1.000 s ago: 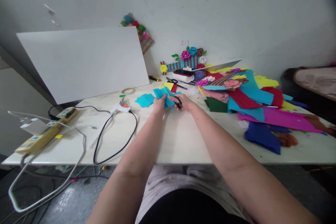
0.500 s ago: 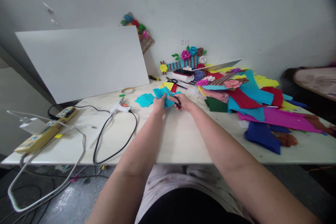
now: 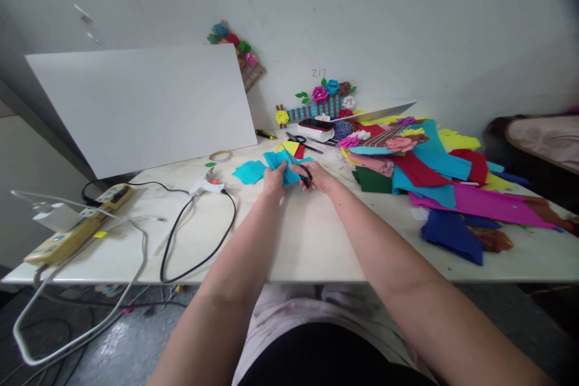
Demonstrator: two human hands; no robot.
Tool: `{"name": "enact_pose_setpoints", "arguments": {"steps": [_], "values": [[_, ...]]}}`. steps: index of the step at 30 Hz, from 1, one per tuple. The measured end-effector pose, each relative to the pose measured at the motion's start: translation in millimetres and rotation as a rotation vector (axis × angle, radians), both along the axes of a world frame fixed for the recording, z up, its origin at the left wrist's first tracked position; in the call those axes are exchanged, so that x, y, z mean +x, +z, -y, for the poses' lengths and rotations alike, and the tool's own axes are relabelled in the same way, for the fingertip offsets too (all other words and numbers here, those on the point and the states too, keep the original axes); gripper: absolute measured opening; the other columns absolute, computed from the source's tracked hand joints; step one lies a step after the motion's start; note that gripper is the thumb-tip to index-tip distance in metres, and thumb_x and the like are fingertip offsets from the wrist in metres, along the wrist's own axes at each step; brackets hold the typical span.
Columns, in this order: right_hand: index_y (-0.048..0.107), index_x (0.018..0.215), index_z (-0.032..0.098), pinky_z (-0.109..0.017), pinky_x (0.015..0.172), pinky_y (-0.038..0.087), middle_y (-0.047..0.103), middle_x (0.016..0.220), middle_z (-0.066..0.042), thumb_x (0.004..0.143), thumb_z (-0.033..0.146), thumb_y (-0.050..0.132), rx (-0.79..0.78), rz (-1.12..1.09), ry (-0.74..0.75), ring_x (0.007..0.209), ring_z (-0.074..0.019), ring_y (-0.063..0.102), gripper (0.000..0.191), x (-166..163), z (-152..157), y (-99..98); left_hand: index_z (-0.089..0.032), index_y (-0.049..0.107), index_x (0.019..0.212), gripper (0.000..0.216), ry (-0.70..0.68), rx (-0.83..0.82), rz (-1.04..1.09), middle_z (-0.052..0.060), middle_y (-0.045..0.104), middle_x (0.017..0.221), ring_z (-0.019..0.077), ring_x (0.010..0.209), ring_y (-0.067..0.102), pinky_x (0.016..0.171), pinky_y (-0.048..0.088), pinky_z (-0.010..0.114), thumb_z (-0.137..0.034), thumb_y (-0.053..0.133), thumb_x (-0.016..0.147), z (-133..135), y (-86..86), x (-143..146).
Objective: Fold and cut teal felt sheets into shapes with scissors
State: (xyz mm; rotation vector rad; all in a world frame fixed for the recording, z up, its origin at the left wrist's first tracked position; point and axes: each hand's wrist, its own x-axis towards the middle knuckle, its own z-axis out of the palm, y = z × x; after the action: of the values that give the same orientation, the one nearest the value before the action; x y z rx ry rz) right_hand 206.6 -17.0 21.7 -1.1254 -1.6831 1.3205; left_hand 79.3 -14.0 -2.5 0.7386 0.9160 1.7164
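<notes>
My left hand point(image 3: 273, 181) is closed on a piece of turquoise paper point(image 3: 290, 176), which looks like crepe paper and is held just over the table. In my right hand point(image 3: 319, 177) is a pair of black-handled scissors point(image 3: 306, 176), fingers wrapped round the handles. The scissor blades point up and to the left across the turquoise paper. Whether they are parted is too small to tell. Left of my hands lie more turquoise paper pieces point(image 3: 249, 172). Just behind them are yellow paper point(image 3: 291, 147) and a bit of red paper point(image 3: 300, 152).
A white glue gun point(image 3: 208, 184) with a looping black cord lies to the left, near a roll of tape point(image 3: 220, 156) and a yellow power strip point(image 3: 76, 226). Coloured paper point(image 3: 488, 204) heaps up at right. A white board point(image 3: 145, 108) leans on the wall behind.
Almost nothing differs. The scissors in my right hand have shifted very slightly against the turquoise paper; my left hand stays in place.
</notes>
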Motion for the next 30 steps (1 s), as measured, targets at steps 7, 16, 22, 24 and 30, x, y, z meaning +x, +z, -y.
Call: {"name": "enact_pose_setpoints", "arguments": {"steps": [7,16,22,24,30], "values": [[0.048,0.065,0.017,-0.016,0.028,0.024,0.054,0.043,0.002,0.080,0.051,0.066,-0.006,-0.009,-0.020,0.031,-0.0093,0.050,0.042,2.5,5.2,4.9,-0.016,0.060,0.066,0.027,-0.016,0.040,-0.027,0.002,0.065,0.063,0.0142,0.059,0.060,0.063,0.051,0.028,-0.030,0.081,0.057,-2.7,-3.4,-0.3],[0.048,0.062,0.016,-0.016,0.027,0.022,0.053,0.040,0.002,0.082,0.048,0.066,0.006,-0.004,-0.014,0.030,-0.0090,0.050,0.041,3.9,6.4,10.5,-0.014,0.062,0.070,0.030,-0.039,0.055,-0.068,0.004,0.066,0.069,0.0157,0.061,0.061,0.067,0.051,0.031,-0.034,0.080,0.057,-5.7,-7.2,-1.2],[0.049,0.064,0.016,-0.016,0.027,0.027,0.052,0.039,0.003,0.081,0.044,0.068,-0.006,-0.040,-0.031,0.029,-0.0083,0.047,0.038,1.5,10.7,14.5,-0.014,0.063,0.070,0.028,-0.022,0.060,-0.079,0.004,0.066,0.068,0.0162,0.061,0.061,0.068,0.050,0.032,-0.033,0.080,0.058,-6.8,-7.7,-1.5],[0.049,0.064,0.016,-0.016,0.027,0.028,0.052,0.039,0.003,0.080,0.044,0.068,-0.005,-0.048,-0.035,0.029,-0.0080,0.046,0.037,0.7,11.5,14.9,-0.014,0.062,0.070,0.028,-0.030,0.060,-0.083,0.004,0.066,0.067,0.0158,0.060,0.060,0.066,0.050,0.031,-0.033,0.080,0.057,-6.4,-7.3,-1.4],[0.049,0.062,0.016,-0.016,0.027,0.032,0.052,0.039,0.003,0.076,0.044,0.072,0.014,-0.092,-0.040,0.030,-0.0078,0.046,0.038,-1.0,8.7,11.6,-0.015,0.059,0.065,0.027,-0.035,0.049,-0.080,0.002,0.064,0.062,0.0144,0.056,0.058,0.061,0.048,0.029,-0.032,0.079,0.056,-3.3,-4.3,-0.4]]}}
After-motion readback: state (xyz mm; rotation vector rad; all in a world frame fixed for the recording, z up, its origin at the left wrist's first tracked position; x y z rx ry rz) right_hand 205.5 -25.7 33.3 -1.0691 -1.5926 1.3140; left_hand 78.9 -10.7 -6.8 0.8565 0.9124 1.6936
